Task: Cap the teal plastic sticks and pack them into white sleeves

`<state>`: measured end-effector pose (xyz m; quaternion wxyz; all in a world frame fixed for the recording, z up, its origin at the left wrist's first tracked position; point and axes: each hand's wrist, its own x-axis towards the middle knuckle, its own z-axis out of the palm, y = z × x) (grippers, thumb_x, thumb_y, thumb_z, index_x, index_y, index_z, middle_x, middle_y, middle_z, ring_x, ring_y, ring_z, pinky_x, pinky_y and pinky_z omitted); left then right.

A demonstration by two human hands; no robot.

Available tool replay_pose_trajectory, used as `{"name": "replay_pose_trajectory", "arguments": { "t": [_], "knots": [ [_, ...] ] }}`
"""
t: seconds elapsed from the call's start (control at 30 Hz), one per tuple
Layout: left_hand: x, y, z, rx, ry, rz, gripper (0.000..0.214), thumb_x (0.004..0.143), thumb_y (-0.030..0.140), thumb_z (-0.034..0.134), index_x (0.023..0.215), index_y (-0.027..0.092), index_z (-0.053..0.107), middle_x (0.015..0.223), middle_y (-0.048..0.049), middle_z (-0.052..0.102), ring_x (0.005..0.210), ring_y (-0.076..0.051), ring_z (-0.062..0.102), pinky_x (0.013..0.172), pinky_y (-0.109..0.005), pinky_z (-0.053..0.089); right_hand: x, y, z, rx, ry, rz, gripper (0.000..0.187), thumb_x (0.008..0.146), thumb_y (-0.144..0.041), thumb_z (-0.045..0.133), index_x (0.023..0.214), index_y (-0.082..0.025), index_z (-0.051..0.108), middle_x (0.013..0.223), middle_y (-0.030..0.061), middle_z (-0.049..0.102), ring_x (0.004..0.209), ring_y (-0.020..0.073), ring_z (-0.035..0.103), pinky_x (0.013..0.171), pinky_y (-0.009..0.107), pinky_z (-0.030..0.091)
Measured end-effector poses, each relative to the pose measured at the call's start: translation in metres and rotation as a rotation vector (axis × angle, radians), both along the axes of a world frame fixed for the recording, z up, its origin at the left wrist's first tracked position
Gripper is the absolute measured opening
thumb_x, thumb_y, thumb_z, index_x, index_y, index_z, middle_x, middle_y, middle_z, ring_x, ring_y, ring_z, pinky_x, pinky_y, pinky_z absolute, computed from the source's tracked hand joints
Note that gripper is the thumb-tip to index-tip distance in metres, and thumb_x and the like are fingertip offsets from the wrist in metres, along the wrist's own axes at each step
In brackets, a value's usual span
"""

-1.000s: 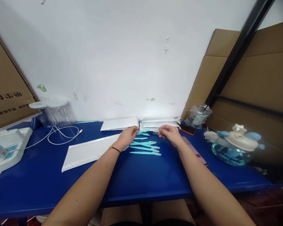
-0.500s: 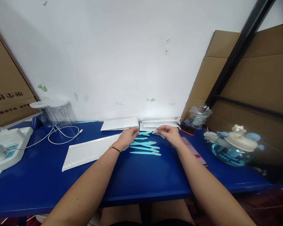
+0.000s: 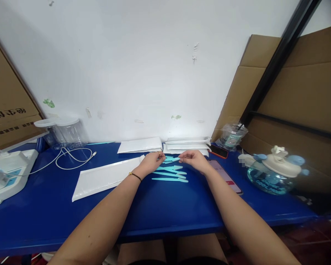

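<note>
Several light-blue plastic knives (image 3: 169, 173) lie in a loose row on the blue table (image 3: 154, 209). My left hand (image 3: 151, 162) and my right hand (image 3: 193, 160) meet just above the far end of that row. Both pinch one light-blue knife (image 3: 172, 159) between them, the left at its left end, the right at its right end. A bracelet circles my left wrist and a ring shows on a left finger.
White flat packets (image 3: 105, 176) lie left of the knives, with more stacked at the wall (image 3: 187, 144). Two phones (image 3: 226, 175) lie to the right. A blue water jug (image 3: 276, 173), a plastic cup (image 3: 233, 136), clear jars (image 3: 68, 132), a white cable and a white device (image 3: 8, 171) stand around.
My right hand has moved left toward my left hand. The two hands now hold one knife between them, slightly nearer me than before.
</note>
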<state>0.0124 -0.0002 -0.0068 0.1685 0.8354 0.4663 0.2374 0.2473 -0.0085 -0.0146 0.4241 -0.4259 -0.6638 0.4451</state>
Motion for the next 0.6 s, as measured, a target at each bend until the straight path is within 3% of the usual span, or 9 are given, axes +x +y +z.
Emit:
{"name": "replay_pose_trajectory", "arguments": {
  "t": [0.1,0.17,0.27,0.4,0.6],
  "knots": [
    [0.0,-0.002,0.0,-0.07,0.077,-0.047,0.028,0.082,0.042,0.042,0.081,0.022,0.062,0.074,0.0,0.064,0.064,-0.014,0.055,0.058,-0.024,0.038,0.012,0.003,0.002,0.033,-0.147,-0.04,0.028,0.066,-0.033,0.067,0.087,-0.015,0.068,0.077,0.0055,0.07,0.071,0.0174,0.064,0.07,0.03,0.049],
    [0.0,-0.003,0.001,-0.053,0.138,-0.064,0.025,0.082,0.039,0.044,0.082,0.023,0.064,0.078,0.0001,0.065,0.068,-0.015,0.057,0.062,-0.024,0.04,0.022,0.006,0.003,0.114,-0.302,-0.223,0.025,0.068,-0.033,0.063,0.086,-0.016,0.069,0.073,0.0049,0.069,0.066,0.0167,0.061,0.064,0.028,0.047],
    [-0.001,-0.001,0.0,0.085,0.227,0.015,0.021,0.08,0.033,0.048,0.09,0.025,0.064,0.09,-0.0013,0.066,0.085,-0.019,0.058,0.075,-0.028,0.04,0.034,0.012,0.001,0.213,-0.588,-0.469,0.018,0.068,-0.029,0.06,0.076,-0.017,0.07,0.066,0.0032,0.066,0.061,0.0153,0.058,0.059,0.026,0.042],
    [-0.004,0.004,-0.004,0.139,0.323,0.116,0.022,0.079,0.034,0.051,0.095,0.025,0.063,0.1,-0.0038,0.064,0.098,-0.023,0.055,0.083,-0.034,0.038,0.033,0.016,-0.007,0.214,-0.844,-0.452,0.015,0.066,-0.03,0.061,0.072,-0.018,0.069,0.07,0.0034,0.066,0.063,0.0147,0.057,0.056,0.023,0.037],
    [-0.006,0.007,-0.003,0.094,0.354,0.094,0.017,0.08,0.033,0.051,0.077,0.022,0.063,0.087,-0.003,0.065,0.088,-0.021,0.057,0.076,-0.032,0.038,0.019,0.017,-0.014,0.266,-1.013,-0.439,0.009,0.067,-0.022,0.057,0.066,-0.017,0.065,0.072,0.0068,0.065,0.067,0.0165,0.056,0.057,0.024,0.035]
  ]
}}
